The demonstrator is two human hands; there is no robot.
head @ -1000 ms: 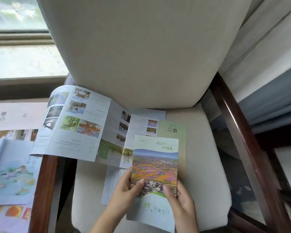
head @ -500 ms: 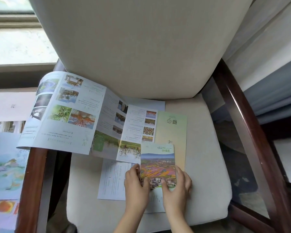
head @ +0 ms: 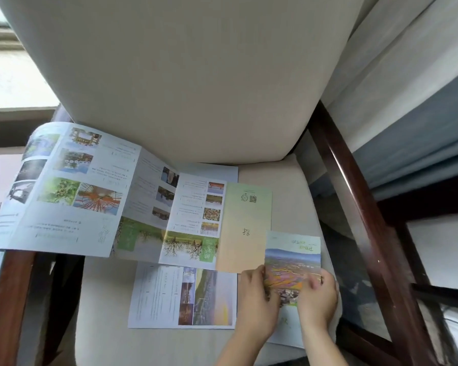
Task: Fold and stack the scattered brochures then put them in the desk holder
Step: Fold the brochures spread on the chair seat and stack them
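Far left, the long brochure (head: 72,191) hangs open, its left panels curling out past the seat's (head: 103,299) left edge and over the wooden armrest (head: 8,299), photos and upside-down text facing up. Its folds run right across the back of the seat, ending in a pale green-and-peach panel (head: 245,228) with a QR code near the top. Just in front of that, mid-seat, a smaller sheet (head: 183,297) lies flat and open, text columns on its left, landscape photos on its right, its top edge tucked under the long brochure. Now to the action at the seat's front right corner: the folded brochure (head: 292,257), cover up with a colourful field picture, lies on the cushion, its upper left corner overlapping the peach panel. The left hand (head: 257,302) sits palm down on the folded brochure's left edge, fingers together and pressing flat, thumb side toward the cover. The right hand (head: 317,302) is beside it on the lower right part of the cover, fingers curled and blurred, laid over the paper; whether it pinches the edge or only presses, I cannot tell. The two hands nearly touch over the cover's lower half. Behind everything rises the cream backrest (head: 196,75), and along the right runs the dark right armrest (head: 354,207).
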